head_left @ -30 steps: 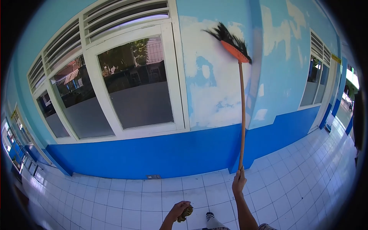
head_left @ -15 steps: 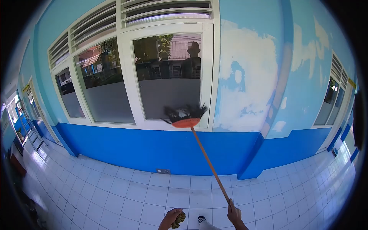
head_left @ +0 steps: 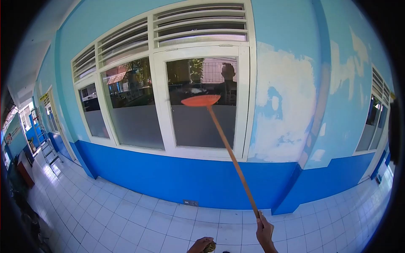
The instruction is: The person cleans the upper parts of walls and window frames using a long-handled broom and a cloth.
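Observation:
My right hand [head_left: 264, 231] is wrapped round the lower part of a wooden broom handle at the bottom of the view. The broom [head_left: 231, 155] slants up and left from it. Its orange head [head_left: 200, 100] overlaps the right window pane [head_left: 202, 126], and the dark bristles blend into the dark glass above it. Low in the middle, my left hand [head_left: 200, 245] is closed on a crumpled yellow-green cloth [head_left: 209, 247], partly cut off by the frame's edge.
White window frames and slatted vents [head_left: 200, 23] surround the glass. The blue wall [head_left: 190, 175] has pale unpainted patches [head_left: 287, 101] at right, beside a pillar. A metal stepladder [head_left: 48, 149] stands far left on the white tiled floor [head_left: 143, 221].
The broom head has risen from the window's lower edge to the middle of the pane. My view has tilted up and shifted left; both hands keep their holds.

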The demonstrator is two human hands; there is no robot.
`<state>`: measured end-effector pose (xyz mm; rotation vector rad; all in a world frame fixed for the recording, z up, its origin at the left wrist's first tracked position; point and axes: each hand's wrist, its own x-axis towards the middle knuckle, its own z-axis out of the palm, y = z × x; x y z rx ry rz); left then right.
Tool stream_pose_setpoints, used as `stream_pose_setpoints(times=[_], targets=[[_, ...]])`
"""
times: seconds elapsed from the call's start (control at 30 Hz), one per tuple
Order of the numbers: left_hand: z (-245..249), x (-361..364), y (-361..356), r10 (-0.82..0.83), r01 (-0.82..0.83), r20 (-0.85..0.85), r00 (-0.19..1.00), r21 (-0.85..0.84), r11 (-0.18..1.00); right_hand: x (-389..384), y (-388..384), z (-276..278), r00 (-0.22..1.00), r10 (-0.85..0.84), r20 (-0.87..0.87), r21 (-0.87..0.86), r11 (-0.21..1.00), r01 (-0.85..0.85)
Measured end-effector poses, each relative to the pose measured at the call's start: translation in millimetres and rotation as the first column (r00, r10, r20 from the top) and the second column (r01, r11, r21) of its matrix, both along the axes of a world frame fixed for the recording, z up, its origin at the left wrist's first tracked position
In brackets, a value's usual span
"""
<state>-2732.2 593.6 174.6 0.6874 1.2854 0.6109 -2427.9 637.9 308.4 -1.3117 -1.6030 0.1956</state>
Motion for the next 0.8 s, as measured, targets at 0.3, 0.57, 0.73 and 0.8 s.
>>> stream_pose_setpoints(times=[0.3,0.57,0.73,0.8], targets=[[32,-4,-29,0.186,-0.221,0.154,0.97,0.257,0.941,-28,101,145,0.896,0.081,-0.436,0.244,0.969,0.031],[38,-44,-108,0.482,-0.539,0.254,0.839,0.261,0.801,-54,117,264,0.495,0.582,-0.645,0.39,0.808,-0.441],[58,-62,-136,0.595,-0.616,0.182,0.783,0.084,0.784,-70,87,351,0.571,0.504,-0.648,0.434,0.861,-0.266],[61,-65,-144,0.624,-0.641,0.156,0.766,0.11,0.76,-84,56,353,0.553,0.511,-0.658,0.433,0.857,-0.278]])
